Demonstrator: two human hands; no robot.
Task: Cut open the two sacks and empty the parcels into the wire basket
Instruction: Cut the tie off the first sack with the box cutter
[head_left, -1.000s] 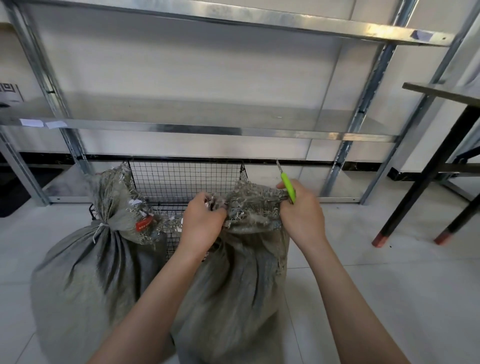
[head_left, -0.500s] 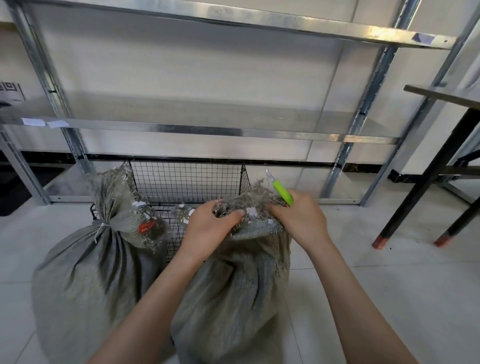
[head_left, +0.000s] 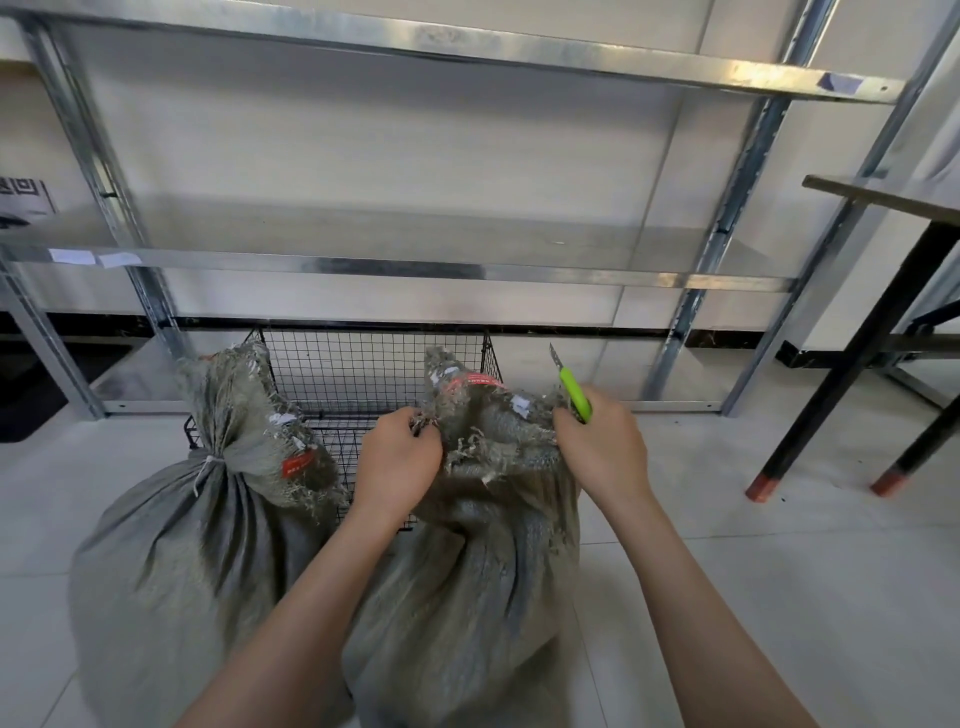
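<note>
Two grey woven sacks stand on the floor in front of a black wire basket (head_left: 363, 364). The left sack (head_left: 171, 561) is tied at the neck with white cord and carries a red tag. The right sack (head_left: 467, 597) has a frayed mouth with a red label. My left hand (head_left: 397, 460) pinches the left edge of that mouth. My right hand (head_left: 602, 452) grips the right edge while holding a green utility knife (head_left: 574, 392), blade pointing up and away. No parcels are visible.
A metal shelving rack (head_left: 395, 267) stands behind the basket against the wall. A dark table with red-tipped legs (head_left: 831, 395) is at the right. The floor is pale tile.
My hands have moved apart, spreading the right sack's mouth wider. More of its frayed top and the red label now shows. The knife has shifted right with my hand.
</note>
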